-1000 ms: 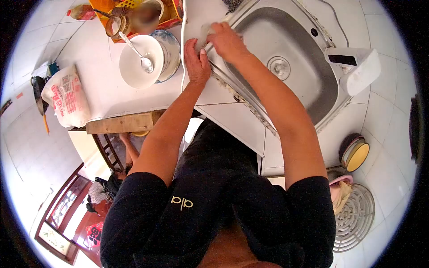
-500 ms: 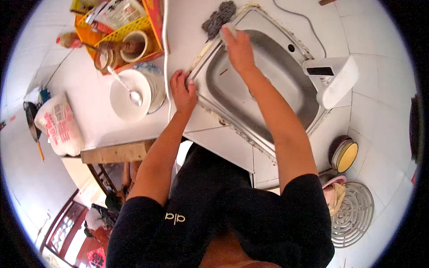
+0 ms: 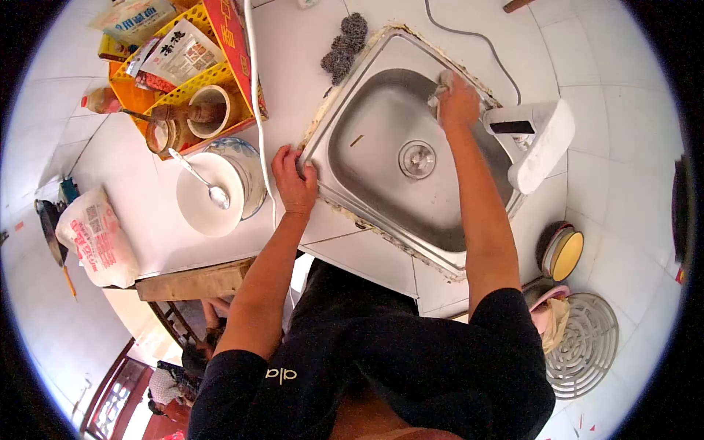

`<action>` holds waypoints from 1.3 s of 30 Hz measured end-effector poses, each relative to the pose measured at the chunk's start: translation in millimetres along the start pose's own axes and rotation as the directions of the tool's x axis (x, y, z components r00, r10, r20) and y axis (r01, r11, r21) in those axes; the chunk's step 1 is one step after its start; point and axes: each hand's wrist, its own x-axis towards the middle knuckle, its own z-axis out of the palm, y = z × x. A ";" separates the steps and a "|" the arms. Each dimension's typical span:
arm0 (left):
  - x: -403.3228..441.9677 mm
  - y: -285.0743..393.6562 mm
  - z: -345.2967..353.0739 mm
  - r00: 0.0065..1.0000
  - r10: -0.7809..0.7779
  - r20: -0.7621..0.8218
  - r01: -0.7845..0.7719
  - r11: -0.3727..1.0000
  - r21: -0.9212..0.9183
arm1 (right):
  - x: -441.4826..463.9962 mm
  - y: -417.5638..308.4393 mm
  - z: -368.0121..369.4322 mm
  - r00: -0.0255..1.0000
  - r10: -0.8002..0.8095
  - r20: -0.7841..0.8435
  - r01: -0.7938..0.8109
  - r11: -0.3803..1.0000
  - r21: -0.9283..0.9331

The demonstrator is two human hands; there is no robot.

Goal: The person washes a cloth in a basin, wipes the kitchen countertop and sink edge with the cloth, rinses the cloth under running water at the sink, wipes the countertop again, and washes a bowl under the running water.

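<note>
My right hand [image 3: 460, 105] is closed on a pale, crumpled cloth [image 3: 438, 94], pressed to the far edge of the steel sink [image 3: 367, 84] close to the faucet [image 3: 539, 139]. At the sink's left corner, my left hand [image 3: 295, 180] rests with its fingers apart, touching the rim and counter; nothing is in it. A round drain [image 3: 416, 159] and a small brownish scrap [image 3: 356, 140] show in the basin. Beyond the sink's far left edge lie dark grey scouring pads [image 3: 345, 48].
Left of my left hand stands a white bowl [image 3: 198, 205] with a spoon [image 3: 218, 195], beside a patterned bowl [image 3: 253, 172]. A yellow basket [image 3: 183, 84] holds packets and jars. A white cable [image 3: 257, 95] crosses the counter. Other people sit at lower left.
My right hand has moved with the cloth from the sink's far left rim rightward to its far edge near the faucet. My left hand stays at the corner. The view has shifted slightly.
</note>
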 end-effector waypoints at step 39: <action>3.6 7.1 -0.6 0.996 0.087 0.024 -0.088 0.996 0.032 | -27.7 42.7 -21.4 0.993 0.099 0.066 -0.098 0.995 -0.007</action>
